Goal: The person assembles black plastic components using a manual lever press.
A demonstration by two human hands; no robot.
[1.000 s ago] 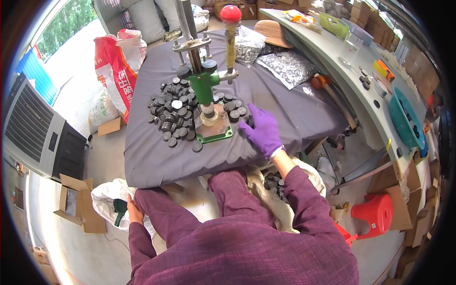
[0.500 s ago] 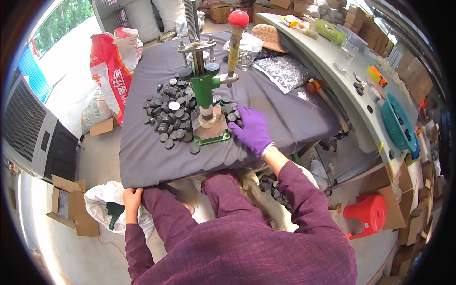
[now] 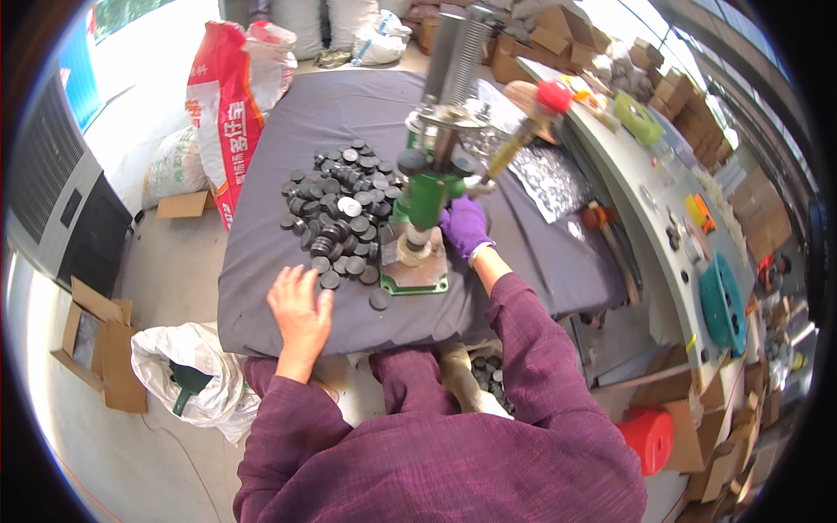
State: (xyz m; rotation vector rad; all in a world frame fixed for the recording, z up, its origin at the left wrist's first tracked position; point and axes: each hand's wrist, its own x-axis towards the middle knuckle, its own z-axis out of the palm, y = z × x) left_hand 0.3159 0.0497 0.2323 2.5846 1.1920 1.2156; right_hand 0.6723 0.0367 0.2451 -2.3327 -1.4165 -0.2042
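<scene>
A green hand-lever press point(image 3: 425, 205) stands on the cloth-covered table point(image 3: 261, 270), its lever ending in a red ball knob point(image 3: 554, 97). Left of the press lies a heap of black round caps point(image 3: 336, 205), a few showing pale silvery faces. My bare left hand point(image 3: 299, 314) is over the table's front part with its fingers spread, just short of the heap's near edge, holding nothing. In a purple glove, my right hand point(image 3: 466, 227) is close against the right side of the press, below the lever. Its fingertips are hidden behind the press, so any grip is unseen.
A clear bag of silvery pieces point(image 3: 554, 179) and a hammer point(image 3: 606, 231) lie at the table's right. Beyond stands a long bench with a teal basket point(image 3: 722, 305). An open white sack point(image 3: 187, 375) sits on the floor at left, and a red stool point(image 3: 649, 440) at right.
My left hand has come up from the table's front edge toward the heap, fingers spreading. The right hand has moved in behind the press's right side. The whole view has shifted and tilted.
</scene>
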